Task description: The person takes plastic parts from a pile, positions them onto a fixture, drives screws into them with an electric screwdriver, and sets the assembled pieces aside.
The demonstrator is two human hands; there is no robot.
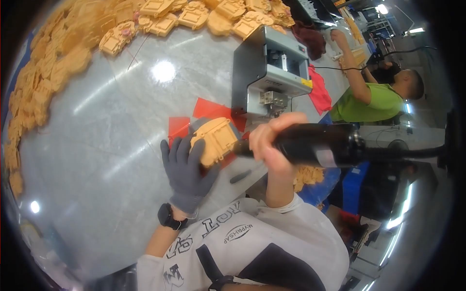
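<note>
In a grey glove, my left hand (187, 167) rests on the table with its fingers curled around the near side of a tan plastic housing (218, 138). The housing shows raised ribs and a rectangular recess, and it sits on something grey over red sheets (178, 127). My bare right hand (277, 143) is wrapped around a black electric screwdriver (315, 144), held almost level across the view. Its dark front end points at the right edge of the housing; whether the tip touches it I cannot tell. A small dark oval piece (240, 176) lies nearby on the table.
A grey and black box-shaped machine (269, 68) stands just beyond the housing. Many tan housings (48, 72) are heaped along the far and left table edges. A pink cloth (319, 91) lies behind the machine. A co-worker in a green shirt (371, 103) works at the right.
</note>
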